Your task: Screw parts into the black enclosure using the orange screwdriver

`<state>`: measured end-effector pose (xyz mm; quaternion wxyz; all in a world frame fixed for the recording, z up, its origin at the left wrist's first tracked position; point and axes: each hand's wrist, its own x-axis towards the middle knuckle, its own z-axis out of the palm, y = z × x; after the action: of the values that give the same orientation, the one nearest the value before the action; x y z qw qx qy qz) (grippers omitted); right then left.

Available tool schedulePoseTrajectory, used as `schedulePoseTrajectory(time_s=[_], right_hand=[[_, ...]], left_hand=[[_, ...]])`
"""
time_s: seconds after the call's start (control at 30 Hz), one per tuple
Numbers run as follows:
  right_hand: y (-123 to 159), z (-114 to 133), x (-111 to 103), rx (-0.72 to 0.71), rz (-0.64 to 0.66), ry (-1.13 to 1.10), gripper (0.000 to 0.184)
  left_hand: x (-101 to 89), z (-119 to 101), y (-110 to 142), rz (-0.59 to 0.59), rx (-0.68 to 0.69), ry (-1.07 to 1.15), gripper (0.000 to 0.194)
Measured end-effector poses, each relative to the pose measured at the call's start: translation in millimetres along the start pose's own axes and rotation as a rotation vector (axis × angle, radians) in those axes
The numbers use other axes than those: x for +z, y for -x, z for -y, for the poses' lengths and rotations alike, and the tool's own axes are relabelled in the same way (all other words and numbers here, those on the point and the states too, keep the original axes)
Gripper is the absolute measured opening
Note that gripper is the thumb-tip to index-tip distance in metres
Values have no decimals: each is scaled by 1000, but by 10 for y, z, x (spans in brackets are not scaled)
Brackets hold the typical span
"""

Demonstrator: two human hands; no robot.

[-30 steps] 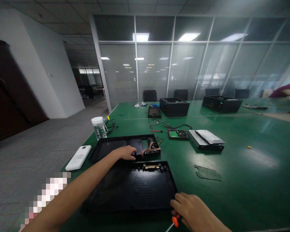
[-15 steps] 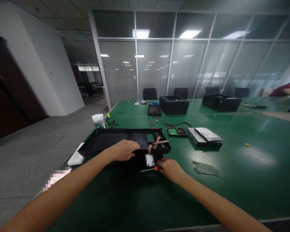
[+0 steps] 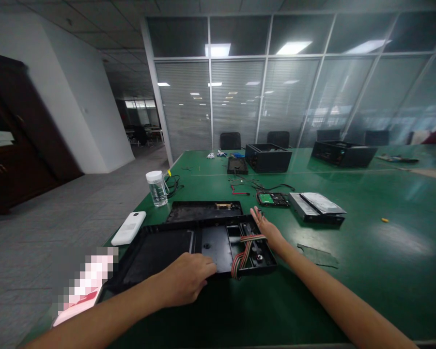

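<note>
A shallow black metal casing (image 3: 216, 247) lies almost flat in front of me, its inside facing up. A striped ribbon cable (image 3: 246, 252) crosses its right end and hangs over the front rim. My left hand (image 3: 189, 278) grips the casing's front edge near the middle, fingers curled over the rim. At the far right corner is my right hand (image 3: 267, 228), fingers stretched up and apart, its palm side against the casing's end. A small dark bit by those fingertips is too small to name. Behind the casing lies a second black panel (image 3: 203, 209) with a brass-coloured connector.
At left stand a clear jar (image 3: 158, 191) with a white lid and a white oblong device (image 3: 130, 228). A circuit board (image 3: 272, 198), a silver drive (image 3: 318, 208) and a dark flat sheet (image 3: 318, 255) lie right. Two black computer cases (image 3: 269, 159) stand farther back.
The casing has come down and towards me, uncovering the panel behind it. My right hand has moved from under its front edge to the far right corner. The orange-handled screwdriver is out of sight.
</note>
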<state>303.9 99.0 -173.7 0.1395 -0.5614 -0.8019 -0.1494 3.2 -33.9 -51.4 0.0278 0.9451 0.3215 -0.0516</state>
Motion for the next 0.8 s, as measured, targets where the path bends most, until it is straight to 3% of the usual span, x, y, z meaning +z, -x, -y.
schedulePoseTrajectory(time_s=[0.07,0.2,0.33,0.43,0.5,0.63,0.7,0.8], right_hand=[[47,-251,-9,93,73,73,60],[235,-761,-15,279,225,166,48],[299,-981,-50,365,159,28,34],[228,-823,-111,351,39,-206,33],[175,-601,-162,322,46,-336,38],[135,-164,-244,113,82,-432,33],[149,-43,-249,70,118,-408,28],[180,16,-218,81,173,-413,27]], left_hand=[[81,47,-10,7,3,7,16],[243,91,-25,29,20,17,17],[356,119,-58,72,37,22,16],[364,254,-166,112,10,58,14],[352,427,-303,75,-34,88,25],[433,894,-658,-315,-209,-63,35],[541,1105,-796,-309,-293,-121,36],[692,1291,-877,-187,-339,-139,26]])
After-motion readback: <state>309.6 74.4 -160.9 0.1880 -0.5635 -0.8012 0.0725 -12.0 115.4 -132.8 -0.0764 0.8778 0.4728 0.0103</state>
